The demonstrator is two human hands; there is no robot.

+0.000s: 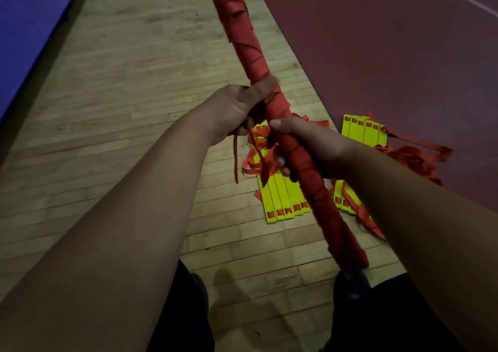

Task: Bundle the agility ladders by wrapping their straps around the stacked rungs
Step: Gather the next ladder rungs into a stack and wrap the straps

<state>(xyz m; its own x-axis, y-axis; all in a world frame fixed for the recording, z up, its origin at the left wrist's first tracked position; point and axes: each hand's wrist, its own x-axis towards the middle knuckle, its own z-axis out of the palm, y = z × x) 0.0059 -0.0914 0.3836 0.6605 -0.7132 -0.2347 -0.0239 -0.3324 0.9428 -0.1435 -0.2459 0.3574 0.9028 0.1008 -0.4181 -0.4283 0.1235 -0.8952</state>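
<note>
A long bundle of stacked rungs (244, 42), wound all over in red strap, runs from the top centre down to the lower right. My left hand (237, 109) grips it near the middle, thumb over the strap, and a loose red strap end (235, 160) hangs below that hand. My right hand (310, 147) holds the bundle just below, fingers curled round it. On the floor under my hands lies an unwrapped ladder of yellow rungs (283, 201) with tangled red straps.
A second loose ladder (363, 133) with red straps (415, 157) lies at the right, half on the dark red floor area (390, 55). Pale wooden floorboards (121, 95) fill the middle, a blue area (24, 23) the upper left. My shoes (353, 284) show at the bottom.
</note>
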